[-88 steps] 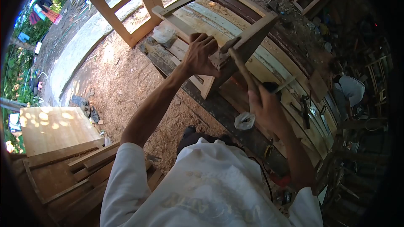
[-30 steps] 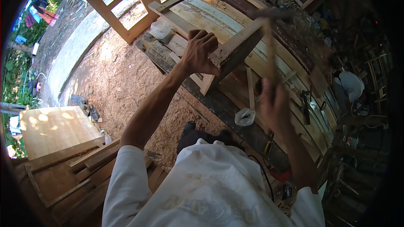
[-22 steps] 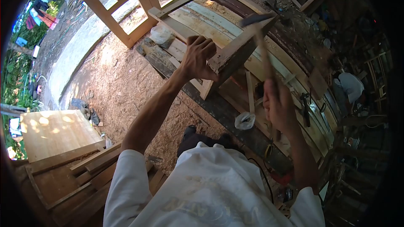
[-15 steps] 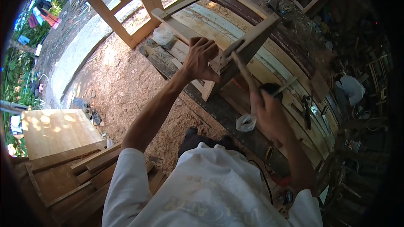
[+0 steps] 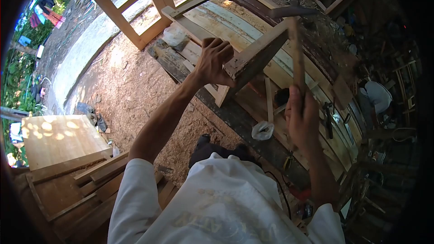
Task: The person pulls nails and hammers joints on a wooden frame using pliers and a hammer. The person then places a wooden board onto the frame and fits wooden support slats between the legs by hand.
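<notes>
Plank-topped table (image 5: 235, 18) stood on sawdust floor (image 5: 131, 86); bore white plastic bag (image 5: 262, 130), dark tools (image 5: 327, 117), loose wooden slat (image 5: 269, 99).

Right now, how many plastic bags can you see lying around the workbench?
2. One plastic bag lies at the bench's near edge, below the right hand. The other bag sits on the planks beyond the left hand. More may be hidden in the clutter.

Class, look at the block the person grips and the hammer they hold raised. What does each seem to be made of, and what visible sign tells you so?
Block under the left hand: wood, unfinished, with a rough, chipped, greyish end and pale grain along its side.
Hammer in the right hand: the handle looks like bare, light brown wood; the dark head is probably metal, though motion blur leaves that open.
</notes>
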Tool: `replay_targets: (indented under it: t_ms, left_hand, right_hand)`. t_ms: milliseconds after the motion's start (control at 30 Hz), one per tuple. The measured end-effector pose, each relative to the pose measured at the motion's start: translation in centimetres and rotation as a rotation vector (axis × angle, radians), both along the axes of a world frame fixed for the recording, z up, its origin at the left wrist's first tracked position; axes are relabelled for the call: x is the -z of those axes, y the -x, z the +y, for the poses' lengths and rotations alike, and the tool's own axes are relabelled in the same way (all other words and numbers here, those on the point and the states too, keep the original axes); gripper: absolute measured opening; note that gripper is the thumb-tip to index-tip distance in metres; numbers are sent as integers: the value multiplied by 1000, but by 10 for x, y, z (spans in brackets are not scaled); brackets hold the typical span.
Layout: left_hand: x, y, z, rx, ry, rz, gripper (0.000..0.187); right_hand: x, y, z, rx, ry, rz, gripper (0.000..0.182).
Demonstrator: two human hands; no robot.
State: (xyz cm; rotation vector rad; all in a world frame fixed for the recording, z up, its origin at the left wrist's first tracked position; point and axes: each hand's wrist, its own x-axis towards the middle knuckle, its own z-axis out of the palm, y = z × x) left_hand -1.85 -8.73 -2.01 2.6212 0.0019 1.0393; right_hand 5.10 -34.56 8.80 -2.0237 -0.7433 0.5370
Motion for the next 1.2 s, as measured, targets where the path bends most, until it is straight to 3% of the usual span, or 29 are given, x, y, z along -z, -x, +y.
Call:
replay_targets:
  t_ms: [33,100,167,233,367,433,500,567,600,633,700,733,767,800,833,867,900,933,967,1033,1067,1133,1167,1200]
  left_hand:
    - [0,0,0,-7,-6,8,55]
    - [0,3,0,-7,2,8,55]
    - [1,1,3,-9,7,4,55]
    - [6,0,4,31,-11,5,69]
    - [3,2,3,12,-33,-4,69]
    - [-1,1,0,-2,1,0,54]
    - [0,4,-1,4,0,-7,53]
    - [-2,3,6,-4,-10,-17,53]
    - [2,4,4,1,-21,1,62]
    - [3,1,4,10,-36,13,72]
    - [5,1,4,11,-30,17,73]
    - [5,1,4,1,-41,22,74]
    - [4,2,4,-7,-54,25,76]
    - [2,1,4,-7,-62,23,76]
    - [1,1,1,17,-29,-11,64]
    - [0,1,3,34,0,-50,54]
    - [0,3,3,35,-1,-45,54]
    - [1,3,4,23,-24,-13,65]
    - [2,1,4,8,-46,18,77]
    - [3,0,3,8,-48,13,75]
    - [1,1,3,8,-55,3,72]
    - [2,4,3,4,-46,12,70]
    - [2,3,4,-2,-30,20,68]
    - [2,1,4,30,-35,-26,65]
  right_hand:
    - [15,2,0,0,4,2,33]
    - [44,4,3,-316,125,-460,33]
    - [44,-2,0,-294,205,-381,35]
    - [10,-3,4,-232,287,-164,36]
    - [-5,-3,5,-86,91,-46,36]
    - [32,3,4,-188,62,-148,37]
    - [44,0,0,-288,34,-256,38]
    - [44,-14,-2,-283,235,-58,39]
    - [18,-9,1,-260,264,29,42]
    - [16,-5,1,-256,267,36,42]
    - [15,-1,0,-53,159,28,45]
    - [39,3,5,-103,-141,-288,46]
    - [45,0,1,-102,-143,-285,46]
    - [44,-5,0,-215,41,-246,45]
    - [42,-8,0,-322,228,-204,43]
    - [33,-13,1,-322,220,-212,43]
    - [18,-14,1,-278,220,-42,43]
    - [10,-15,0,-231,219,126,43]
    - [14,-16,0,-232,220,127,43]
    - [37,-12,-1,-71,-46,-14,43]
    - [52,-7,0,-71,-48,-12,43]
    - [70,-2,8,-271,-166,-421,43]
    - [67,-10,6,-269,-175,-429,43]
    - [54,-16,3,-271,-40,-123,44]
